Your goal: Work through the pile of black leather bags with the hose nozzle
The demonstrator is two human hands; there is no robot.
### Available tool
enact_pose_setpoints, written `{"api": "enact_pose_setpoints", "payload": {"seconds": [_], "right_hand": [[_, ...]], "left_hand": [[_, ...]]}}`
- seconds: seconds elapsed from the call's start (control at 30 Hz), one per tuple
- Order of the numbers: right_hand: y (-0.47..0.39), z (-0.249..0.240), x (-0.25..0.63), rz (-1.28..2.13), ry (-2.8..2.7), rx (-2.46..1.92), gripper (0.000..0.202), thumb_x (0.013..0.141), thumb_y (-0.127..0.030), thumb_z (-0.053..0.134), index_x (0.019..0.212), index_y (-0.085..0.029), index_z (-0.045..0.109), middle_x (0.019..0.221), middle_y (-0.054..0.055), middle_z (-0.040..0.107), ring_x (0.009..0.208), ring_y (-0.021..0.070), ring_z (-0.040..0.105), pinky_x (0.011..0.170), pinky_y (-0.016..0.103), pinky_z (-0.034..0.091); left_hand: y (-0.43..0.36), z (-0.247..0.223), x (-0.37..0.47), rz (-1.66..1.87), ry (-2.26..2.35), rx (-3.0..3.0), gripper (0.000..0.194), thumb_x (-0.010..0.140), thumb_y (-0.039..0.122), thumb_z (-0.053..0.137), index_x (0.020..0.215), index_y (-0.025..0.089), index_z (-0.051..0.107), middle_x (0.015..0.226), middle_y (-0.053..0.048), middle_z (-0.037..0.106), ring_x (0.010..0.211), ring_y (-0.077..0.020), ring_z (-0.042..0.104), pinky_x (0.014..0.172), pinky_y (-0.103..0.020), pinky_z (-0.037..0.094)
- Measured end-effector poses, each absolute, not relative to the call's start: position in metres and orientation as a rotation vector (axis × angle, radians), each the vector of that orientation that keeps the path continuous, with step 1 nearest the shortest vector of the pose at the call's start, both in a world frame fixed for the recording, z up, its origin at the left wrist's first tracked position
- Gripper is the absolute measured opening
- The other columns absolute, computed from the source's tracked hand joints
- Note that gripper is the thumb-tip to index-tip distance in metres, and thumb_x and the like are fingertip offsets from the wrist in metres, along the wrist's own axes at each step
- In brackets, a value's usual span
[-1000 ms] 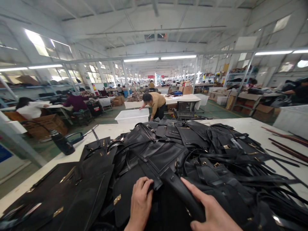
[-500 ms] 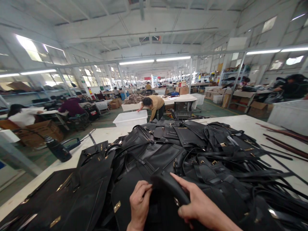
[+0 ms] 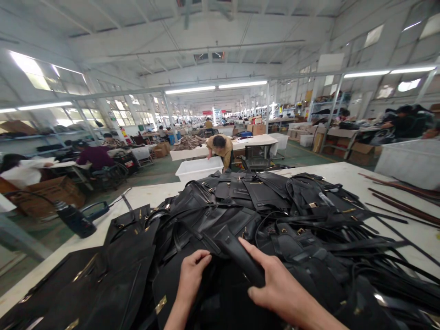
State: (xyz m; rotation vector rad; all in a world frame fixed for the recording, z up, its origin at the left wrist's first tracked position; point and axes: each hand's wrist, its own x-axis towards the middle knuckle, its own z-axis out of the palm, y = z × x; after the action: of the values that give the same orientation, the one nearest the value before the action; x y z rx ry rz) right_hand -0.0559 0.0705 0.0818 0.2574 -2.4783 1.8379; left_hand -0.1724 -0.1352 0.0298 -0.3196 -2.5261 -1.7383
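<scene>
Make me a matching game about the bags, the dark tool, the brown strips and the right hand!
1. black bags
2. dark tool
3. brown strips
4. right hand

A. on the right side of the table
B. holding a thick black piece
C. in a big heap
D. by the table's left edge

Right pairs: 1-C, 2-D, 3-A, 4-B

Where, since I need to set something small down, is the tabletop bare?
The widest bare patch of the white table is far right, between the bag pile and the brown strips. A narrower one is far left, between the pile and the corded tool. It is crowded around the left hand and right hand; black straps sprawl near right.
</scene>
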Motion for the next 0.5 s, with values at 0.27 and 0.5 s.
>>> {"api": "enact_pose_setpoints", "payload": {"seconds": [0.27,0.5], "right_hand": [[0.062,0.079,-0.05,1.698,-2.454,0.508,0.079,0.057,-0.006,0.051,0.132,-0.026,0.033,0.095,0.0,0.068,0.076,0.0155,0.064,0.064,0.017,0.046],[0.062,0.073,-0.064,1.841,-2.407,0.308,0.083,0.053,-0.003,0.048,0.132,-0.027,0.034,0.074,-0.005,0.063,0.053,0.0087,0.053,0.043,0.014,0.035]], "left_hand": [[-0.133,0.045,-0.175,-1.952,-2.587,-0.362,0.017,0.063,0.03,0.063,0.063,0.014,0.066,0.057,0.0,0.061,0.056,-0.0136,0.051,0.056,-0.023,0.037],[-0.124,0.039,-0.176,-2.116,-2.28,-0.197,0.022,0.058,0.034,0.067,0.062,0.013,0.063,0.055,0.0,0.06,0.054,-0.015,0.053,0.055,-0.026,0.042]]}}
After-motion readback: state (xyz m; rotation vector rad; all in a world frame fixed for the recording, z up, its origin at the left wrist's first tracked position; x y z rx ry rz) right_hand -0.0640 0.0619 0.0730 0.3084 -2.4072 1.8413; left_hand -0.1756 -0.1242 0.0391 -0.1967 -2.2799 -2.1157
